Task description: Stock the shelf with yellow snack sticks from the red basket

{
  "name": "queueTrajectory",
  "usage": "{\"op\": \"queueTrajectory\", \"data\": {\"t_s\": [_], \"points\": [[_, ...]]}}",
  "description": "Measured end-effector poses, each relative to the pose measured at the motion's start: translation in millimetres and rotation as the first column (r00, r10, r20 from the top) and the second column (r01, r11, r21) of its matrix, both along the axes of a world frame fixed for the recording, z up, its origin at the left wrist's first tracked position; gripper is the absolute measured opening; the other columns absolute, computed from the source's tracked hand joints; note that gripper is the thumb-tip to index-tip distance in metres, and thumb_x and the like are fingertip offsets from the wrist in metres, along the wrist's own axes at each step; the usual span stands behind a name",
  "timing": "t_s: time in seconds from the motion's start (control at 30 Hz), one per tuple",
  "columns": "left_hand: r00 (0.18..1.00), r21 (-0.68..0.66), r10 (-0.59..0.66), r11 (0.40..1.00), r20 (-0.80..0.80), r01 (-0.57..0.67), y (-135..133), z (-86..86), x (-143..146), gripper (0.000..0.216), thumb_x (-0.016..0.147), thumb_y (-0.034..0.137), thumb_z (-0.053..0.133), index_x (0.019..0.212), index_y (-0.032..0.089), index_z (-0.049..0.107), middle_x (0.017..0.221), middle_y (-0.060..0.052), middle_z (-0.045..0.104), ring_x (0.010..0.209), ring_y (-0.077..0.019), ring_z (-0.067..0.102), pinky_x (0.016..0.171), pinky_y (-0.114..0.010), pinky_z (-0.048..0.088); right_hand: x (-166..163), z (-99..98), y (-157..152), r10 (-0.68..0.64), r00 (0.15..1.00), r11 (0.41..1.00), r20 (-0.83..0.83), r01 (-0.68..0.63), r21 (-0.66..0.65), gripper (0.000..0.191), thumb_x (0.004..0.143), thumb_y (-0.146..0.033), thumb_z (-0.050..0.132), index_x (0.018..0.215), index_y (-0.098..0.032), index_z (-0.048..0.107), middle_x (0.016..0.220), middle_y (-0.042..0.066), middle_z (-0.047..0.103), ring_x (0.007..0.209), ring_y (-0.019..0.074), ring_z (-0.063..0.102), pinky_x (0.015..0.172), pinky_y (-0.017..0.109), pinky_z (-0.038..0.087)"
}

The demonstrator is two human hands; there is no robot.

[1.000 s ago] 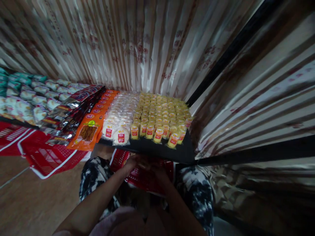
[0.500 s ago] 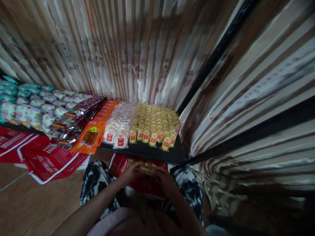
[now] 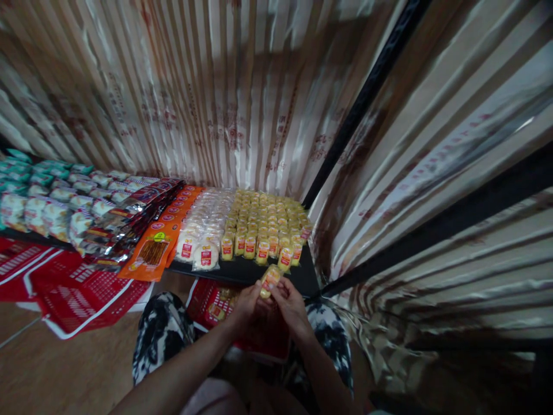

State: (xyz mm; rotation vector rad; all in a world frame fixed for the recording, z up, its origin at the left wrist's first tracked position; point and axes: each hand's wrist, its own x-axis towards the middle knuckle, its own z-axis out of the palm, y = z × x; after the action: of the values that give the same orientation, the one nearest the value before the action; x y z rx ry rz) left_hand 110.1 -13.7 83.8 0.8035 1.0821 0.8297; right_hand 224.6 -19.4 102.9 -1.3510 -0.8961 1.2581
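Observation:
Between my two hands is a small yellow packaged snack [image 3: 270,280] with a red and white label, held just in front of the shelf edge. My left hand [image 3: 247,302] pinches its left side. My right hand [image 3: 290,300] grips it from the right, thumb on the label. Below them, between my knees, a red basket [image 3: 196,302] holds a few more yellow packets [image 3: 216,311]. On the black shelf [image 3: 242,270], rows of matching yellow packets [image 3: 262,252] stand close in front of my hands.
Left of the yellow rows lie white round packets [image 3: 205,255], orange bags [image 3: 154,248], dark shiny packs [image 3: 114,230] and white-and-teal packets [image 3: 38,210]. Red baskets [image 3: 86,294] sit at the lower left. Black posts [image 3: 345,155] and striped sheeting [image 3: 242,86] enclose the back and right.
My hands have risen from over the basket toward the shelf edge. A single yellow packet now shows label-up between them. The camera view has shifted slightly.

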Motion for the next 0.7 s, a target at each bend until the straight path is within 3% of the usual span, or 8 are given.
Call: {"op": "queueTrajectory", "data": {"t_s": [0.1,0.2,0.3,0.4,0.47,0.7], "points": [[0.999,0.027,-0.029,0.999,-0.037,0.03,6.9,0.4,13.9,0.067,0.071,0.072,0.037,0.083,0.01,0.059,0.063,-0.004,0.061,0.05,-0.0134,0.055,0.049,-0.024,0.041,7.9,-1.8,5.9,-0.052,0.959,0.998,0.278,0.04,0.051,0.043,0.068,-0.048,0.059,0.098,-0.017,0.058,0.079,0.004,0.065,0.06,0.016,0.059,0.059,0.03,0.049],[0.958,0.174,0.077,0.984,-0.275,-0.029,12.4,-2.1,20.0,0.047,0.079,0.055,0.041,0.086,0.012,0.058,0.067,-0.003,0.06,0.052,-0.0119,0.054,0.052,-0.025,0.043,17.7,2.9,16.2,-0.179,0.801,0.981,0.571,0.105,0.16,0.046,0.072,-0.048,0.053,0.104,-0.015,0.058,0.085,0.007,0.065,0.065,0.0174,0.059,0.064,0.032,0.049],[0.839,0.53,0.324,0.847,-0.436,-0.052,14.2,-1.6,20.7,0.023,0.082,0.026,0.042,0.096,0.015,0.057,0.085,-0.005,0.059,0.071,-0.0134,0.057,0.07,-0.028,0.048,21.7,8.9,29.0,-0.229,0.733,0.968,0.64,0.1,0.232,0.045,0.075,-0.046,0.051,0.108,-0.015,0.054,0.089,0.009,0.064,0.074,0.019,0.061,0.066,0.031,0.05],[0.825,0.705,0.349,0.705,-0.445,0.082,16.0,0.1,21.9,0.026,0.078,0.012,0.04,0.098,0.017,0.057,0.095,-0.007,0.057,0.091,-0.0164,0.055,0.085,-0.033,0.046,19.2,7.3,39.4,-0.242,0.72,0.959,0.65,0.076,0.272,0.037,0.077,-0.044,0.05,0.102,-0.016,0.052,0.091,0.009,0.064,0.076,0.0193,0.062,0.067,0.031,0.05],[0.829,0.727,0.327,0.674,-0.453,0.131,19.2,-0.8,23.5,0.031,0.076,0.009,0.039,0.102,0.016,0.055,0.1,-0.008,0.056,0.097,-0.0172,0.054,0.089,-0.034,0.045,16.8,1.7,44.1,-0.238,0.687,0.957,0.687,0.044,0.287,0.031,0.079,-0.042,0.048,0.097,-0.017,0.052,0.091,0.009,0.063,0.074,0.0194,0.062,0.068,0.032,0.05],[0.777,0.659,0.282,0.721,-0.563,0.216,32.7,-7.8,25.8,0.037,0.079,0.012,0.038,0.114,0.014,0.052,0.107,-0.01,0.055,0.1,-0.0183,0.054,0.092,-0.035,0.044,18.8,-14.1,48.9,-0.273,0.561,0.92,0.782,-0.087,0.383,0.021,0.086,-0.028,0.037,0.089,-0.018,0.055,0.094,0.009,0.06,0.088,0.0208,0.057,0.082,0.037,0.047]]}}
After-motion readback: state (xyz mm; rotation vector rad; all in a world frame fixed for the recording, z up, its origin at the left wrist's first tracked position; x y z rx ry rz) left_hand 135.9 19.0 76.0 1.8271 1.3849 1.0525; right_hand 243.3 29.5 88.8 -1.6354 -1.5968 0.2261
